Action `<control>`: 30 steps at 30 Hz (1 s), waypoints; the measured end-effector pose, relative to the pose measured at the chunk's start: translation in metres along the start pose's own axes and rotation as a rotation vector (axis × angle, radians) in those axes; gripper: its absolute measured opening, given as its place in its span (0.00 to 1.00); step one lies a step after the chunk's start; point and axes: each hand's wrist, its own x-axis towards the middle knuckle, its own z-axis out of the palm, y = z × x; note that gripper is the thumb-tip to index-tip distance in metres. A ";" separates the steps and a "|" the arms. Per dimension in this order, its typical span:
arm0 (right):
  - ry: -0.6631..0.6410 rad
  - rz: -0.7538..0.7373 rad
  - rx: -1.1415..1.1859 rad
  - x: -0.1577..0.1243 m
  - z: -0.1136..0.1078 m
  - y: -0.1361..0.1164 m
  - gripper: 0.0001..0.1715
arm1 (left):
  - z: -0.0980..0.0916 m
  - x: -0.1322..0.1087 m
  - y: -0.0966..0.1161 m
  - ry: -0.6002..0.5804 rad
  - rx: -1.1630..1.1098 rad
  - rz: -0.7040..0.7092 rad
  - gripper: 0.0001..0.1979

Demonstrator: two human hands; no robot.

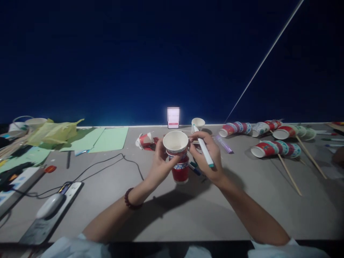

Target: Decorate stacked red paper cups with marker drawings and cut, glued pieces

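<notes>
The column of paper cups point(184, 154) stands directly between the two hands, near the middle of the view, with its long axis close to upright and running from the wide white mouth, which faces up, down to the narrower red base; whether that base rests on the table point(228, 218) or hangs just above it I cannot tell. The left hand point(161, 165) is the nearer in contact, half curled about the left side of the column, its thumb laid across the near face and its fingers bent round the far side below the rim. The right hand point(213, 154) is bent closed around a white marker point(205, 152), its fingertips at the right edge of the rim, touching or just beside it. The marker's long axis slants across that hand, its teal end pointing down and back toward the person, the other end hidden among the fingers near the cups. Beyond the column stand a lit phone point(173, 118) and, to its right, a single white cup point(199, 123), while joined cups point(236, 128) lie on their sides well apart to the right
</notes>
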 end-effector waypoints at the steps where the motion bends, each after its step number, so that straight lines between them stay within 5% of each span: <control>1: -0.002 0.001 0.008 0.000 0.000 0.000 0.12 | -0.001 0.000 0.000 -0.003 -0.009 -0.002 0.28; 13: -0.051 0.084 0.259 -0.003 0.001 -0.005 0.10 | -0.012 0.003 0.005 -0.106 -0.282 -0.299 0.22; 24: 0.058 0.034 0.366 -0.006 0.002 -0.013 0.12 | -0.014 -0.001 0.019 -0.321 -0.529 -0.676 0.26; 30: 0.056 0.004 0.345 -0.004 -0.003 -0.016 0.12 | -0.018 -0.003 0.014 -0.389 -0.580 -0.678 0.29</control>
